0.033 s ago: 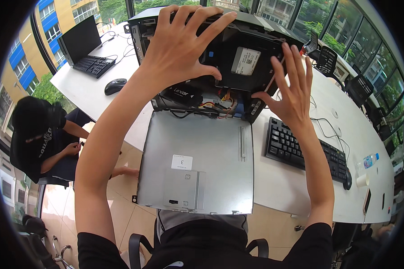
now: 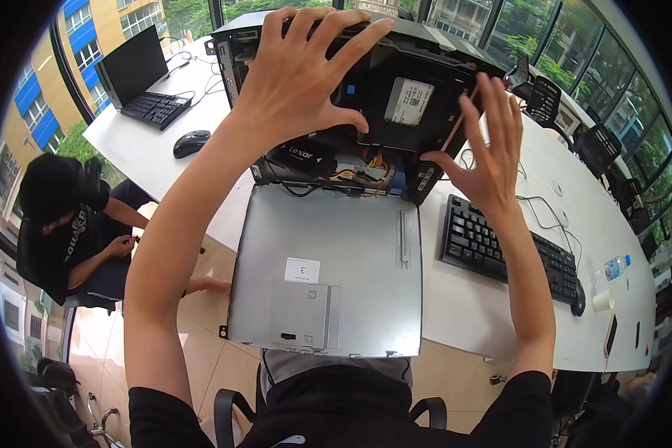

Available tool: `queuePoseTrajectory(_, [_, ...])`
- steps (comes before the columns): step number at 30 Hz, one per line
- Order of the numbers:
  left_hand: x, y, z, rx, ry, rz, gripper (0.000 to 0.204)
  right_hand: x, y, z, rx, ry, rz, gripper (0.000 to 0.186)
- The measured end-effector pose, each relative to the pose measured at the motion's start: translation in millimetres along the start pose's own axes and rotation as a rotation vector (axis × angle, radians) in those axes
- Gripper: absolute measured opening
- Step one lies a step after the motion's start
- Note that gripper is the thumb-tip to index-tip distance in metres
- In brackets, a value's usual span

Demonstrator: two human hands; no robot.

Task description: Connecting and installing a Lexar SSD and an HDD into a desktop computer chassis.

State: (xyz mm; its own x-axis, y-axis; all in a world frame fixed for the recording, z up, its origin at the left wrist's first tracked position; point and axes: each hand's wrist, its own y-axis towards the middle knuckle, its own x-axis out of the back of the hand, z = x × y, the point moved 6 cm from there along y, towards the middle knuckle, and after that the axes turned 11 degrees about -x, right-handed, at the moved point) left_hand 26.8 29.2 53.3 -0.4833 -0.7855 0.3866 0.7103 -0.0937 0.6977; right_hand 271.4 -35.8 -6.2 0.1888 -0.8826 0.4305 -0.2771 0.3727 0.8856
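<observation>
A black desktop computer case (image 2: 455, 63) stands open before me, its inside facing me. My left hand (image 2: 295, 86) is spread across its upper left part, fingertips at the top edge and thumb down beside a black drive bay with a white label (image 2: 409, 102). My right hand (image 2: 493, 157) is at the case's right side, fingers raised and apart, thumb near the front panel (image 2: 425, 178). Below the bay lie a black flat drive (image 2: 300, 158) and coloured cables (image 2: 377, 168). A grey metal side panel (image 2: 373, 299) reaches from the case toward my lap.
On the white table (image 2: 463, 313), a keyboard (image 2: 474, 243) and a paper cup (image 2: 603, 301) lie at right, with a plastic bottle (image 2: 616, 267). A mouse (image 2: 192, 144), another keyboard (image 2: 157, 110) and a monitor (image 2: 133, 67) stand at left. A seated person (image 2: 75, 231) is at far left.
The right hand's fingers have shifted slightly right, away from the case. My left hand and the case have not visibly moved.
</observation>
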Motion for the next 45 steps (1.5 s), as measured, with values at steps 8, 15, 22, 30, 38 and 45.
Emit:
queuePoseTrajectory(8, [-3,5,-2,0.011,0.000,0.052,0.127,-12,-27,-22,-0.676,0.835,0.104,0.064])
queuePoseTrajectory(15, [-11,1,0,-0.042,0.107,-0.109,0.126,-15,-29,-3,-0.630,0.784,0.115,0.063])
queuePoseTrajectory(22, [-4,-2,-5,-0.032,-0.011,-0.041,0.125,-16,-31,-11,-0.786,0.868,0.069,0.060])
queuePoseTrajectory(30, [40,-75,-23,-0.135,-0.229,-0.219,0.081,31,-20,-24,-0.600,0.644,-0.149,0.036])
queuePoseTrajectory(38, [36,-143,-70,0.104,-0.386,0.149,0.044,33,-16,55,-0.179,0.590,0.079,0.025])
queuePoseTrajectory(45, [33,-153,-73,0.162,-0.360,0.184,0.035,23,-21,85,-0.072,0.572,0.235,0.022])
